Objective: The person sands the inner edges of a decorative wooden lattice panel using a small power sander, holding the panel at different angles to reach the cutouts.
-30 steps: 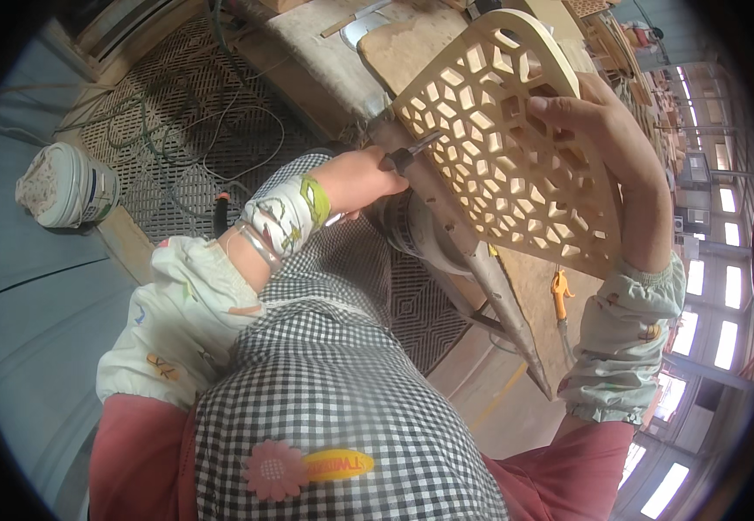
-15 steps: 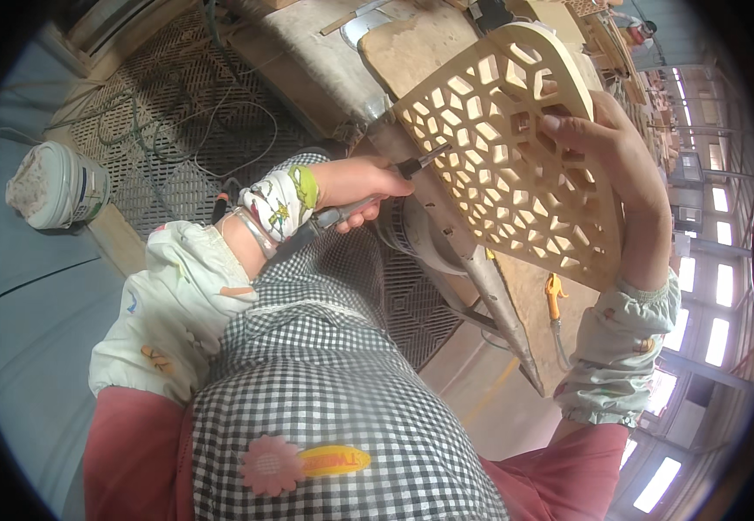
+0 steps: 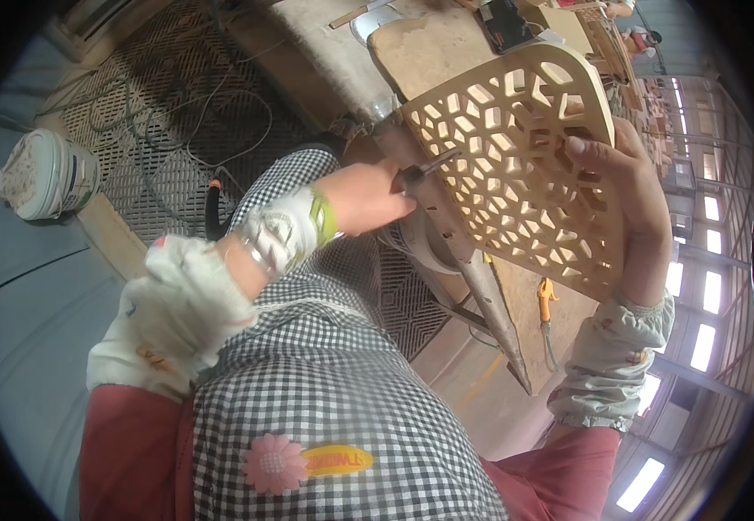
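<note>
Gripping the slim hand tool (image 3: 411, 179) in your left hand (image 3: 368, 200), you aim its metal bit (image 3: 443, 160) up and rightward at the pale wooden panel (image 3: 529, 167). The fingers of that hand are curled around the tool near its dark collar; most of them are hidden under the hand. The bit's tip overlaps the panel close to its left edge, among the small cut-outs, but you cannot tell from this view whether it touches the wood.

Your right hand (image 3: 630, 178) pinches the panel by its right side: the thumb lies flat on the pierced face, and the other fingers are out of sight behind it. The panel is held tilted over the counter (image 3: 424, 59), its left edge running along the worn rail (image 3: 457, 233) at the counter's border.

Below the panel's lower edge, an orange air gun (image 3: 546, 298) with a hose lies near the rail. A black box (image 3: 504, 24) sits beyond the panel's top. To your left, a white bucket (image 3: 73, 178) stands beside the slatted floor mat (image 3: 155, 187), where thin cables (image 3: 266, 117) lie in loops. You wear a checked apron (image 3: 325, 382).
</note>
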Available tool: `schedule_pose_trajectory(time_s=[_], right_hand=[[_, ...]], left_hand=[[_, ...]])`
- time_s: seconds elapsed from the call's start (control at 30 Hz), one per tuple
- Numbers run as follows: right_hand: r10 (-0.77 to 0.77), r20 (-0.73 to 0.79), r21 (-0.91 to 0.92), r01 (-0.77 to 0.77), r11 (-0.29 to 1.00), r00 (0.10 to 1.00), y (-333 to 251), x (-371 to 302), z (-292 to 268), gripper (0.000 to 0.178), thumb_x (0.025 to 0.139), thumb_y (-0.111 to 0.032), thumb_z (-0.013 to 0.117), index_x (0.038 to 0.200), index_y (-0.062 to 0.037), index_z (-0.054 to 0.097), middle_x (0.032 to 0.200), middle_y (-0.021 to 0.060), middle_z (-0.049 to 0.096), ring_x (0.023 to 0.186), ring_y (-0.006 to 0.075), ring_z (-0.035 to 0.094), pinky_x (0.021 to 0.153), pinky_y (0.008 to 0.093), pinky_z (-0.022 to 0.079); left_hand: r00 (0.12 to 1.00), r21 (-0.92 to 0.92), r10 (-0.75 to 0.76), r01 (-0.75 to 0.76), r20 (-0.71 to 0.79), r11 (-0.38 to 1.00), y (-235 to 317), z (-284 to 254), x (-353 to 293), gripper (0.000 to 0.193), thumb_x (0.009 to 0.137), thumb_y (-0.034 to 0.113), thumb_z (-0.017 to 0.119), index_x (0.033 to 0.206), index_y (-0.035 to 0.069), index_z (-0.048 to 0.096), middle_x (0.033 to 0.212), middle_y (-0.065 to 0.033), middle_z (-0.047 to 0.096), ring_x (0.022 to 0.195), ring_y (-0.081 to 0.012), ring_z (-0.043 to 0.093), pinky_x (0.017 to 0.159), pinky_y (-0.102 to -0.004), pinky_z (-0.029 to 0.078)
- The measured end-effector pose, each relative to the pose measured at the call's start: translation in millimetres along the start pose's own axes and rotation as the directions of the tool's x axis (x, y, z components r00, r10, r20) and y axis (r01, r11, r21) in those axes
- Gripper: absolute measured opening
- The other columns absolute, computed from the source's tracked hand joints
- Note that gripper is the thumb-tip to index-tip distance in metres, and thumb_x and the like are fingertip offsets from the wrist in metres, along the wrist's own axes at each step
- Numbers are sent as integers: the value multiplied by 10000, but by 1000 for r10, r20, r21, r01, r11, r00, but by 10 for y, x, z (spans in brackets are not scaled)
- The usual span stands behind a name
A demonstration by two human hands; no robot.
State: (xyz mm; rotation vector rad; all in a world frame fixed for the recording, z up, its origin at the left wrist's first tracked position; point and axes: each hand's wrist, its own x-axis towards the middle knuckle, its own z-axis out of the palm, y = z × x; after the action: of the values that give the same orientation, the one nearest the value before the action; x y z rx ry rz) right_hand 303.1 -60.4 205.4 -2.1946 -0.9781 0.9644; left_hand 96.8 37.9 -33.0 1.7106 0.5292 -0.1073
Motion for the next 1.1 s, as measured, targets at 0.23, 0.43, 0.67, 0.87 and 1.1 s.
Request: schedule_pose_trajectory(time_s=[0.23, 0.43, 0.67, 0.87, 1.1], right_hand=[[4, -27, -5, -4, 1000, 1000, 49, 4, -20, 527, 895, -273, 820, 1310, 12, 663, 1147, 136, 728, 1078, 234, 671, 922, 393, 523], [-41, -68, -70, 36, 997, 997, 14, -57, 53, 429, 926, -267, 785, 1248, -2, 685, 1010, 94, 722, 924, 182, 687, 755, 322, 515], [-220, -9, -157, 216, 964, 976, 169, 45, 12, 343, 958, -325, 746, 1101, -13, 741, 853, 50, 708, 722, 127, 662, 586, 293, 488], [-112, 19, -220, 113, 969, 994, 319, 120, -126, 449, 944, -419, 733, 1251, -94, 691, 1021, 55, 668, 1042, 212, 635, 879, 394, 486], [-194, 56, -122, 200, 972, 979, 390, 279, -162, 511, 941, -392, 747, 1313, -47, 681, 1133, 135, 720, 1040, 258, 702, 892, 410, 569]], left_hand=[[971, 278, -39, 105, -234, 955, -277, 242, -256, 444, 964, 361, 684, 1137, -30, 565, 964, -207, 765, 927, -420, 743, 832, -513, 577], [908, 580, 172, 91, -381, 809, -405, 589, 32, 391, 957, 275, 702, 1157, -13, 528, 748, -166, 736, 695, -377, 747, 605, -503, 590], [833, 722, 299, 163, -466, 672, -432, 696, 317, 387, 957, 267, 713, 1151, 4, 506, 712, -142, 717, 652, -335, 741, 544, -468, 575], [854, 642, 218, 164, -472, 749, -312, 681, 215, 383, 951, 283, 713, 1124, 20, 494, 767, -181, 735, 715, -415, 733, 617, -534, 581], [917, 530, 101, 131, -386, 838, -388, 518, 315, 433, 945, 339, 707, 1146, 5, 518, 860, -236, 743, 820, -450, 729, 727, -559, 585]])
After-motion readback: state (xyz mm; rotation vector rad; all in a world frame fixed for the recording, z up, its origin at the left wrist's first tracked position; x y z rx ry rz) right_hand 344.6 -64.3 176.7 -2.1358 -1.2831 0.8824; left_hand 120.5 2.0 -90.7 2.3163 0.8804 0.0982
